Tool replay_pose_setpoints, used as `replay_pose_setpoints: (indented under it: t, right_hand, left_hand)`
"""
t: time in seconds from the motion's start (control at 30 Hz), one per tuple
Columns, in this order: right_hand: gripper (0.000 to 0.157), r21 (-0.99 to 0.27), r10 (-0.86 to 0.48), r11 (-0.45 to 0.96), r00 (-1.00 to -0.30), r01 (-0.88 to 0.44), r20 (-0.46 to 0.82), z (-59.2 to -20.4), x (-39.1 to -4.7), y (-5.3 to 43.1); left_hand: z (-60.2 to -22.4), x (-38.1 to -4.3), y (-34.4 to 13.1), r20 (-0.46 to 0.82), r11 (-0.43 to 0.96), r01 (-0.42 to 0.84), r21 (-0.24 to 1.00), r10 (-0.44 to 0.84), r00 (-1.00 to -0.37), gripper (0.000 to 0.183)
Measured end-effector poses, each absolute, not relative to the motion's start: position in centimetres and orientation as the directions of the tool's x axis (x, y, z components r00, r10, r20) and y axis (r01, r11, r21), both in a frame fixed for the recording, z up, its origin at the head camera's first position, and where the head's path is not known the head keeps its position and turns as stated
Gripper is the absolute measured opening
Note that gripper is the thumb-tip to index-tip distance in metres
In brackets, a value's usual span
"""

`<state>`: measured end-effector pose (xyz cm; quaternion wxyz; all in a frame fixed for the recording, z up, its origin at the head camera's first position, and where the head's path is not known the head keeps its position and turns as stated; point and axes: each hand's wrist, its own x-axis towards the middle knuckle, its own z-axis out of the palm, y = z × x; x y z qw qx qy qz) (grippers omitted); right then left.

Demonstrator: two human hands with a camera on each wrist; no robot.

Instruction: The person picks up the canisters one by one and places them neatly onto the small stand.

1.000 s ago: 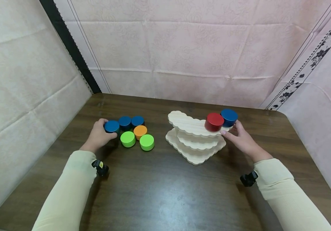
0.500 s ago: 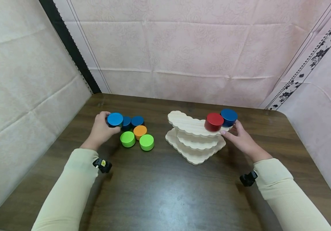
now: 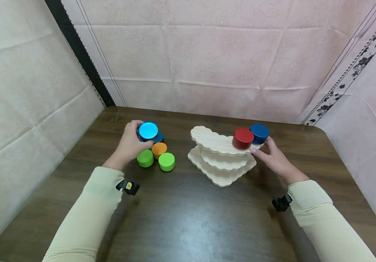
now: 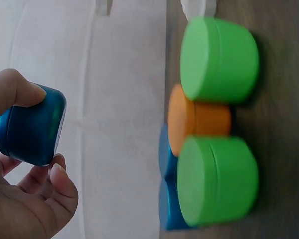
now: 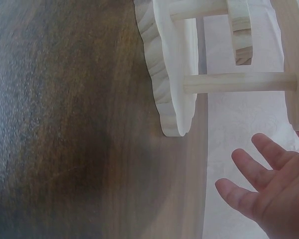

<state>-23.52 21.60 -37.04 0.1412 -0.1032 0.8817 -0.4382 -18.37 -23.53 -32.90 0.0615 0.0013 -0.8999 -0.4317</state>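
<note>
My left hand (image 3: pixel 129 142) grips a round blue tin (image 3: pixel 148 131) by its sides, raised above the table. In the left wrist view the thumb lies on this blue tin (image 4: pixel 34 124), with fingers at its far side. Below it stand two more blue tins (image 4: pixel 173 206), an orange tin (image 3: pixel 159 149) and two green tins (image 3: pixel 167 161). A tiered pale wooden stand (image 3: pixel 212 140) with scalloped edges bears a red tin (image 3: pixel 243 138) and a blue tin (image 3: pixel 260 133) on its top tier. My right hand (image 3: pixel 279 162) pinches that tier's right end; its other fingers (image 5: pixel 249 169) are spread below.
The dark wooden table (image 3: pixel 181 222) extends in front of the tins and stand. Pale cloth hangs (image 3: pixel 191 54) rise behind the table and at both sides. Dowels (image 5: pixel 239 82) join the stand's tiers. A small black camera sits on each wrist.
My left hand has lifted the leftmost blue tin off the table and carried it right and away, above the other blue tins. The right hand and stand have stayed in place.
</note>
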Motion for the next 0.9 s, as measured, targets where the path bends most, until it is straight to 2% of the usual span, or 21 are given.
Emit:
replay_pose_setpoints:
  t: [0.9]
  right_hand:
    - [0.091, -0.823, -0.312, 0.563, -0.941, -0.070, -0.134, -37.3, -23.4, 21.7]
  left_hand:
    - [-33.3, -19.5, -12.9, 0.059, 0.554, 0.115, 0.824, 0.117, -0.991, 0.067]
